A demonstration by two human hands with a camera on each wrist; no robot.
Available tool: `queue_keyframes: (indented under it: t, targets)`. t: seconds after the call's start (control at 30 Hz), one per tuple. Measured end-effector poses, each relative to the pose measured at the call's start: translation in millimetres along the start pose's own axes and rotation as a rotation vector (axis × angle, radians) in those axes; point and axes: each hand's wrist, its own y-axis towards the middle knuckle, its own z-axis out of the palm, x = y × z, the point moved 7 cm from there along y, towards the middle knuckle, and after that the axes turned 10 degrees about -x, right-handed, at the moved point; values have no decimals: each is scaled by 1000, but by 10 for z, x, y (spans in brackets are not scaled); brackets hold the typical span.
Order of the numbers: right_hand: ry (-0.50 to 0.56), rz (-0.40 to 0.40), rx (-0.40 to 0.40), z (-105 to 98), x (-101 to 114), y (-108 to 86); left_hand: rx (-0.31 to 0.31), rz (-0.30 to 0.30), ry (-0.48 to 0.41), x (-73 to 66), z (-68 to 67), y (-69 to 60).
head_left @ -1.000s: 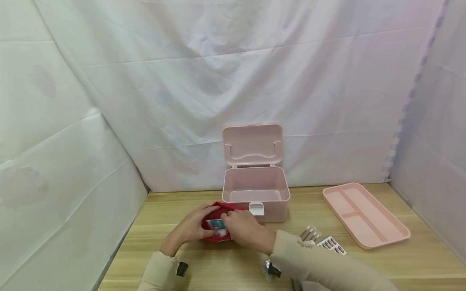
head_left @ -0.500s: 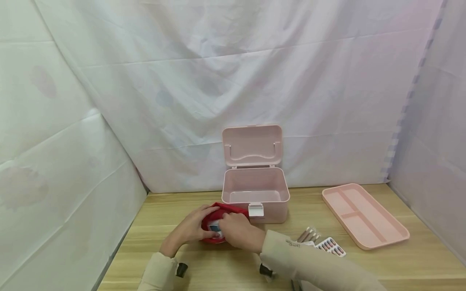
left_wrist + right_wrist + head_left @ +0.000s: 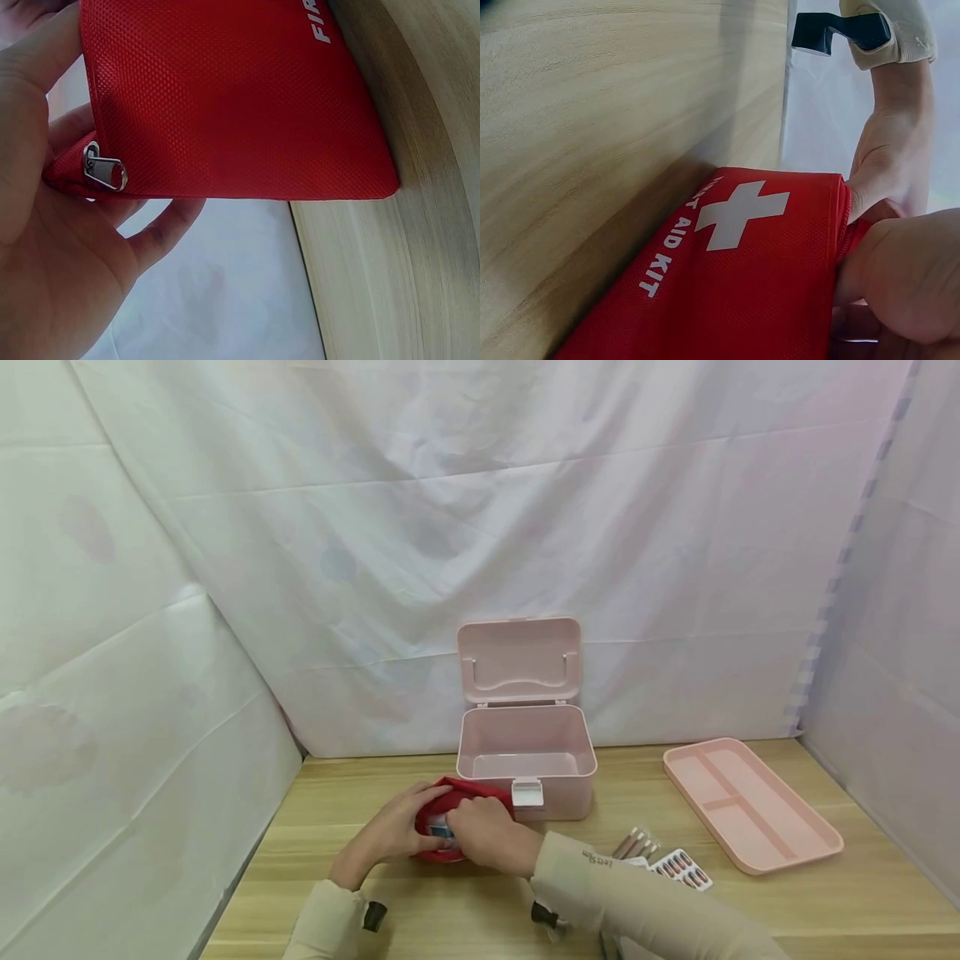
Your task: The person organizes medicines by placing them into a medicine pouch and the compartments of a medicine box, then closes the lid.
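- The red pouch (image 3: 225, 112) stood mouth up at about 7 o'clock from the pink box (image 3: 566, 797); whether the two touched could not be told.
- The likeliest trouble seemed to be a snag: the blue-and-white packet (image 3: 441, 832) inside might have caught on the zip edge if drawn out at a slant, the mouth being narrow and crowded by fingers.
- The pouch looked soft, so a slack hold at its 9 o'clock side could have let it fold or tip toward the box.
- The right sleeve (image 3: 630, 885) lay across the view of the blister pack (image 3: 681, 870) and the brown-and-white sticks (image 3: 636, 843), near 3 o'clock from the pouch; a low sweep of that arm might have dragged them.
- The left hand (image 3: 393, 827), at 9 o'clock, gripped the pouch by its mouth, thumb and fingers spread well apart around it, close to the zip pull (image 3: 105, 172).
- The right hand (image 3: 491, 837), at 3 o'clock, reached into the mouth with its knuckles bent. The fingertips were hidden, so whether they pinched the packet, or how far apart they were, could not be told.
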Motion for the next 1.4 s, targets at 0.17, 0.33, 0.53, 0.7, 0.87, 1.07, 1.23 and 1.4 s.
queue_keyframes:
  t: [0.17,0.33,0.53,0.7,0.87,1.07,1.23,1.4]
  targets:
    - [24,-11,-23,-2,-9,-7,1,-4,1,-1,-5,4]
    - [37,-50,-87,-76,-19,-42,0,-2,7,-2,-15,2]
    - [59,-67,-85,-121,-55,-96,5,-13,1,1,-16,-1]
    - [104,-99,-100,-206,-101,-146,3,-15,1,3,-12,0]
    - [213,-146,-182,-380,-204,-238,-2,-4,7,-2,-13,-5]
    - [476,-121,-193,-507,-475,-403,5,-31,6,4,-3,-1]
    - [664,-149,-172,-578,-752,-572,-1,-34,8,7,-2,1]
    - [816,-99,-70,-513,-1032,-774,-6,-28,9,7,-4,-7]
